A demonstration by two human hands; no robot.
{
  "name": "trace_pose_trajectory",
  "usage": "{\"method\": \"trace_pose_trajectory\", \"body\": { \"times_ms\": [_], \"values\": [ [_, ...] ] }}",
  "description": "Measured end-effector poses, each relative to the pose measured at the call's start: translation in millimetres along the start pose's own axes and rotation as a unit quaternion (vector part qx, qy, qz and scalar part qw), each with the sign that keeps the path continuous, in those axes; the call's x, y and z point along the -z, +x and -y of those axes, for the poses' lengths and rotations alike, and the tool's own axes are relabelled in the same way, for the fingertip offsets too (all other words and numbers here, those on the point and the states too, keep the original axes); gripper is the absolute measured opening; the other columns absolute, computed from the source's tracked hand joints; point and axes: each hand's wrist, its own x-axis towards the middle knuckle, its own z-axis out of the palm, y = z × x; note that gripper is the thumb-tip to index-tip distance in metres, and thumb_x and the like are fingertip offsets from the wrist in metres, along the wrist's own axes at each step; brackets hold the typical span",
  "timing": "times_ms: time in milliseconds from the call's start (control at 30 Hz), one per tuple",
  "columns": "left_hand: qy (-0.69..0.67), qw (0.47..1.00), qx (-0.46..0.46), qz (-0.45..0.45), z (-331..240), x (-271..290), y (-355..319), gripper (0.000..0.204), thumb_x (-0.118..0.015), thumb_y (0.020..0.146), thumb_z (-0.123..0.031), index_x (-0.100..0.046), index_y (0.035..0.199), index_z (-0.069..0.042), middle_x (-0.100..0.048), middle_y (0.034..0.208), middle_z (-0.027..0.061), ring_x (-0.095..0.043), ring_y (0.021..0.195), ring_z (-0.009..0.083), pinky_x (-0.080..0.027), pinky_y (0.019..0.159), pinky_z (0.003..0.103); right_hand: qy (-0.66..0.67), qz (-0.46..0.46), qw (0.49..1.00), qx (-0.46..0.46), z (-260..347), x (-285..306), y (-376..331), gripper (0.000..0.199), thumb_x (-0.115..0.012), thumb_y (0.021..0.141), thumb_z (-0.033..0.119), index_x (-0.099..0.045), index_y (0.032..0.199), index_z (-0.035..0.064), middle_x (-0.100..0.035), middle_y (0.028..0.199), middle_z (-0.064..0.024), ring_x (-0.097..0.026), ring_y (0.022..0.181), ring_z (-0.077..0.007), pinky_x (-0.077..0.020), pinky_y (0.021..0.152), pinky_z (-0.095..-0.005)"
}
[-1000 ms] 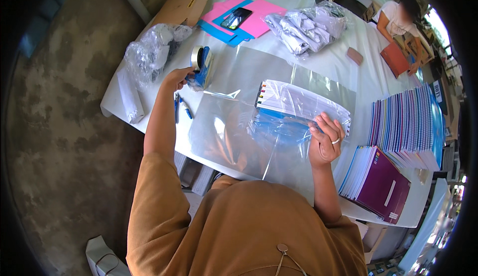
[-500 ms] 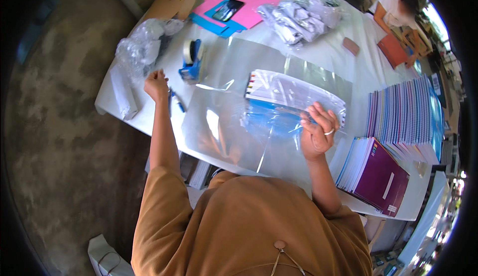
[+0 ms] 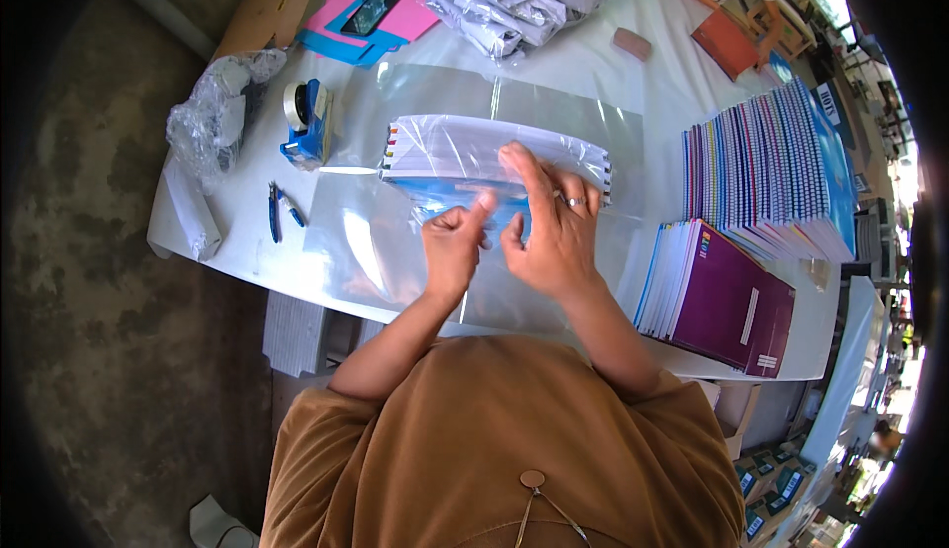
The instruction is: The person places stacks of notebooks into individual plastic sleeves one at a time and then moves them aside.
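The film-wrapped bundle of books (image 3: pixel 494 141) lies on a clear plastic sheet (image 3: pixel 341 227) mid-table, in front of the person. The right hand (image 3: pixel 556 237) is spread wide over the bundle's near side, thumb apart from the fingers. The left hand (image 3: pixel 452 250) is curled with its thumb raised, just beside it; whether it grips anything cannot be told. A blue tape dispenser (image 3: pixel 314 133) stands left of the bundle

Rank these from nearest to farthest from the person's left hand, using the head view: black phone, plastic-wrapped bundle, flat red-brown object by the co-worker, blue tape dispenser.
1. Plastic-wrapped bundle: just ahead of the left hand.
2. Blue tape dispenser: ahead, to the left.
3. Black phone: farther ahead, left, on coloured sheets.
4. Flat red-brown object: far right corner.
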Motion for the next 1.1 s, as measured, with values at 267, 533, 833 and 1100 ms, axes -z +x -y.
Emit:
{"method": "trace_pose_trajectory", "body": {
  "times_ms": [267,533,833,1100],
  "values": [
    [-0.039,0.968,0.178,0.173,79.1,-11.5,-23.2,0.041,-0.059,0.085,-0.044,-0.053,0.065,-0.008,-0.050,0.056,-0.0007,-0.045,0.047,0.0092,-0.037,0.045,0.023,-0.032,-0.001,0.998,0.048,24.7,-16.0,73.8,0.089,-0.079,0.059,0.024,-0.035,0.134,0.0083,-0.052,0.118,-0.0170,-0.043,0.114,-0.0342,-0.0272,0.097,-0.0414],
    [-0.390,0.801,0.195,0.412,104.3,38.1,18.0,0.099,-0.042,0.068,-0.080,-0.031,0.138,-0.012,-0.040,0.136,0.0073,-0.046,0.116,0.0276,-0.036,0.096,0.044,0.564,-0.012,0.811,-0.153,0.1,37.3,55.4,0.076,-0.084,0.052,0.014,-0.047,0.118,0.0044,-0.056,0.112,-0.0087,-0.048,0.113,-0.0222,-0.0330,0.099,-0.0367],
    [-0.035,0.955,-0.251,0.152,-17.0,69.4,63.8,0.078,-0.083,0.057,-0.009,-0.041,0.122,-0.001,-0.055,0.108,0.0114,-0.058,0.084,0.0223,-0.049,0.074,0.033,0.468,-0.126,0.865,-0.131,-73.0,-11.2,-31.9,0.092,-0.087,0.053,0.025,-0.037,0.128,0.0050,-0.054,0.113,-0.0105,-0.052,0.106,-0.0203,-0.0418,0.091,-0.0328],
    [0.164,0.800,-0.573,0.070,-154.8,10.9,44.3,0.023,-0.072,0.074,-0.003,-0.052,0.062,-0.002,-0.052,0.058,-0.0005,-0.045,0.055,0.0053,-0.035,0.049,0.020,0.325,-0.331,0.880,-0.106,-52.8,56.7,54.5,0.023,-0.067,0.081,0.010,-0.054,0.065,0.0004,-0.053,0.060,0.0015,-0.044,0.055,-0.0050,-0.0344,0.049,-0.0219]
  ]
}}
